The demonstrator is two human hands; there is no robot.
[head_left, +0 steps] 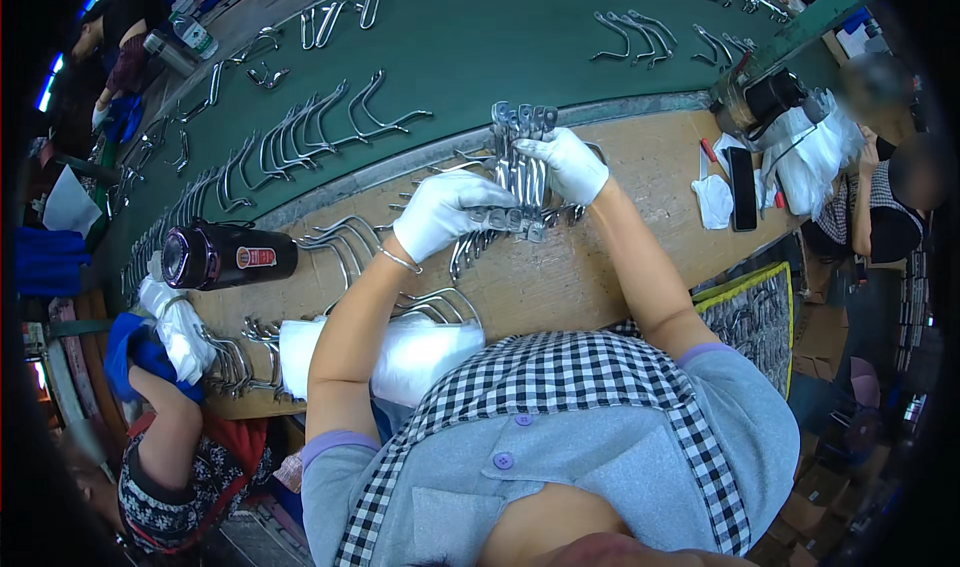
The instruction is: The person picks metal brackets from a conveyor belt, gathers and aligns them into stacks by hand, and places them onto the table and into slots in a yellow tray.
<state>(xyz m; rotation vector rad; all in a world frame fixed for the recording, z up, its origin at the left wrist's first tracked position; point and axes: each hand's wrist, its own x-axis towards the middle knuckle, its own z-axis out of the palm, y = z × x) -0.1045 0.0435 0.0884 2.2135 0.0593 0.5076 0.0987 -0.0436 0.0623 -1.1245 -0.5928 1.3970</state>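
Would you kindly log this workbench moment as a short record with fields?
Left hand: white glove, grips lower end of the metal bundle
Right hand: white glove, steadies the bundle's upper side
Held: bundle of metal parts, upright
Surface: wooden bench beside a green belt
Nearby: dark flask, loose metal parts on the belt

Shiny bare-metal curved handle parts (520, 162), glossy; white cloth gloves on left hand (445, 210) & right hand (570, 164), matt; pale wood desk (640, 167), rough; dark green belt (470, 37), matt; glossy purple flask (225, 255).
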